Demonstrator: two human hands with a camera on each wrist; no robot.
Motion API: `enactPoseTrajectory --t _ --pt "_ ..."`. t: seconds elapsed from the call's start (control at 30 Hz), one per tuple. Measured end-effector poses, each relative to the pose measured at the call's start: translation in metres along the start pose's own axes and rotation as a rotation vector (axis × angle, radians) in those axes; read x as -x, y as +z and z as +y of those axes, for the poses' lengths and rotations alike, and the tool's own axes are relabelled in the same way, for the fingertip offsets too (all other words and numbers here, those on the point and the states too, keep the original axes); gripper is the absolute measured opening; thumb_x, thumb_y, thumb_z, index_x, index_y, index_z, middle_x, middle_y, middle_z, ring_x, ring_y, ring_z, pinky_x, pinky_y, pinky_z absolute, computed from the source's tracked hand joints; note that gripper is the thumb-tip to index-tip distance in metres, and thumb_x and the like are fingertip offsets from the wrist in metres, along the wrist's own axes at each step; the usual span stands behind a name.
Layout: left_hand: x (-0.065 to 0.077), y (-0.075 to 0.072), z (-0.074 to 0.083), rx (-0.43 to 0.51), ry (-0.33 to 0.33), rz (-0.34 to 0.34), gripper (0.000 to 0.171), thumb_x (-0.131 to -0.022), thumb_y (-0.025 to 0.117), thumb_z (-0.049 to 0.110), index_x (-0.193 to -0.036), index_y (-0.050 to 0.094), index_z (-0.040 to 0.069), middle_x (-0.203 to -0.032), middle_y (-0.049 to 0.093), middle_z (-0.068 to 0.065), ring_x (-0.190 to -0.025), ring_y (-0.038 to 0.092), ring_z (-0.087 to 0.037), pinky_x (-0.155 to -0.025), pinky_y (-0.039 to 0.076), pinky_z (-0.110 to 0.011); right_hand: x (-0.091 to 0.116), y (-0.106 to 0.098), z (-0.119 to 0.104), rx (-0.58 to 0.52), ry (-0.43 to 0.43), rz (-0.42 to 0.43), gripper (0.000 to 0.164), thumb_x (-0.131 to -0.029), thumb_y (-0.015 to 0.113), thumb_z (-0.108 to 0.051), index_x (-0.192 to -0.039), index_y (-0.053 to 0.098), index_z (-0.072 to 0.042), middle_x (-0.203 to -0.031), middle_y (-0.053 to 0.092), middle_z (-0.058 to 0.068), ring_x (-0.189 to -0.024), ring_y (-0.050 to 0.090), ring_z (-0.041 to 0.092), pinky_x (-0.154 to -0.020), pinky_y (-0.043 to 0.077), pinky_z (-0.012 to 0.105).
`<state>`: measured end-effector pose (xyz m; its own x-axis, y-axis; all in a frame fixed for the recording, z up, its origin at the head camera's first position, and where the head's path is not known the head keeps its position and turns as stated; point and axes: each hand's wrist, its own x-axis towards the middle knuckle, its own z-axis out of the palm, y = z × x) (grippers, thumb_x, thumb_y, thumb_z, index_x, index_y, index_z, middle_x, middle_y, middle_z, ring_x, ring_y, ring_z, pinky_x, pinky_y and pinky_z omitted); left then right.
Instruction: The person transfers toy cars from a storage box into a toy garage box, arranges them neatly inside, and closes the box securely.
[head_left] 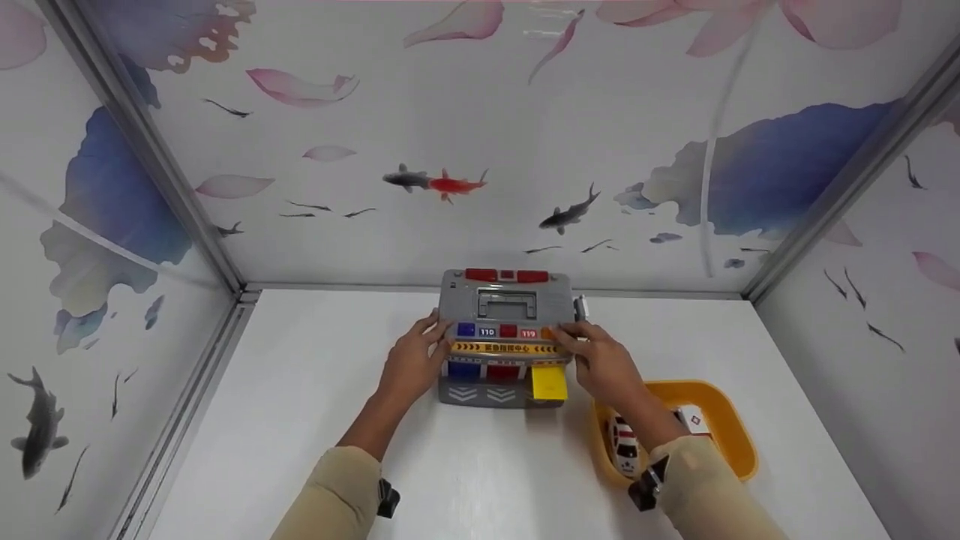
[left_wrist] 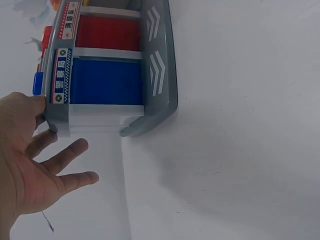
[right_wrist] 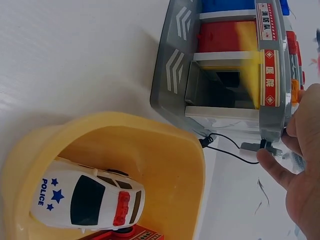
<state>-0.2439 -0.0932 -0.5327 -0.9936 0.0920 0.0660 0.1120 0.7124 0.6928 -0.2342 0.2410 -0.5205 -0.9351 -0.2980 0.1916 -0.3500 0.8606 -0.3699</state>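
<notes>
A grey toy rescue station (head_left: 459, 304) stands against the back wall, with blue, red and orange buttons along its roof edge. My left hand (head_left: 409, 364) touches its left front corner with thumb and forefinger; the other fingers spread loosely, clear of it. At the opposite corner my right hand (head_left: 607, 364) has a fingertip on the orange button (right_wrist: 294, 91), while a straight finger reaches the station's side. The yellow door (head_left: 549, 384) is swung outward, blurred in the right wrist view, exposing the right bay. The blue door (left_wrist: 106, 81) and red door (left_wrist: 107, 32) are down.
An orange-yellow tray (head_left: 739, 427) stands at the right, partly under my right forearm. In it lie a white police car (right_wrist: 62, 200), a white toy with a red mark (head_left: 694, 418) and something red (right_wrist: 150, 233). A dark cord (right_wrist: 232, 155) hangs beside the station.
</notes>
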Motion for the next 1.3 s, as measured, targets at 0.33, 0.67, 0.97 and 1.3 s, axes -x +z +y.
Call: enactPoseTrajectory --t 0.33,0.67,0.97,1.3 --pt "-0.002 0.000 -0.002 -0.025 0.007 -0.002 0.050 -0.114 0.061 0.042 -0.161 0.060 0.024 -0.178 0.043 -0.002 -0.162 0.047 -0.033 -0.130 0.045 -0.056 0.005 -0.011 0.006 -0.039 -0.040 -0.067 0.065 -0.108 0.065 -0.002 -0.166 0.053 -0.028 -0.163 0.057 0.010 -0.145 0.062 0.041 -0.118 0.056 0.060" --pt "-0.004 -0.001 0.001 0.006 -0.004 -0.007 0.050 -0.115 0.062 0.039 -0.160 0.060 0.019 -0.179 0.041 -0.004 -0.157 0.054 -0.033 -0.128 0.047 -0.055 0.039 -0.028 0.034 -0.053 0.006 -0.061 0.064 -0.108 0.073 -0.017 -0.167 0.050 -0.023 -0.167 0.053 0.011 -0.149 0.058 0.043 -0.119 0.052 0.067" --pt "-0.004 -0.001 -0.003 -0.021 0.003 -0.007 0.051 -0.115 0.060 0.041 -0.162 0.058 0.021 -0.179 0.041 -0.007 -0.163 0.045 -0.036 -0.131 0.043 -0.055 0.090 -0.044 0.071 -0.010 0.020 -0.064 0.065 -0.103 0.080 -0.017 -0.163 0.056 -0.016 -0.162 0.057 0.016 -0.137 0.066 0.045 -0.110 0.060 0.065" --pt "-0.003 0.001 -0.002 -0.005 0.035 -0.005 0.049 -0.116 0.059 0.041 -0.161 0.060 0.021 -0.178 0.042 -0.008 -0.161 0.047 -0.036 -0.128 0.046 -0.057 0.120 -0.063 0.098 0.021 0.045 -0.085 0.060 -0.095 0.085 -0.010 -0.151 0.065 -0.003 -0.143 0.067 0.020 -0.129 0.068 0.048 -0.104 0.061 0.067"
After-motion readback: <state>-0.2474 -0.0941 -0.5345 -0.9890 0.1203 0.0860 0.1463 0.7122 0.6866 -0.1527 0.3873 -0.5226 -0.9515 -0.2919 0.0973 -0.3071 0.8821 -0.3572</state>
